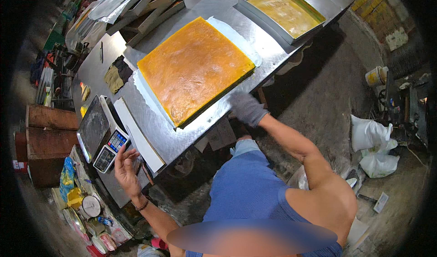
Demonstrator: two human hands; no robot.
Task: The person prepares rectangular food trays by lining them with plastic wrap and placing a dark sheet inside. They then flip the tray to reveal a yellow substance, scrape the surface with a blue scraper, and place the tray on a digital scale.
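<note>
A large square slab of glossy orange-brown cake (198,71) lies on pale paper (145,93) on the steel table (150,120). My right hand (246,108), in a grey knitted glove, is at the table's front edge, below the slab's right part; blur hides its fingertips and I cannot tell whether it holds anything. My bare left hand (127,168) is raised beside the keypad of a digital scale (111,146), fingers apart and holding nothing. A long white strip or board (139,134) lies between the scale and the slab.
A metal tray (286,13) with a yellow layer sits at the table's far right. Stacked metal trays (150,14) stand back left, near a folded dark cloth (118,73) and a thin pen-like item (101,52). Tubs (91,205) crowd a lower left surface; white sacks (370,132) rest on the right floor.
</note>
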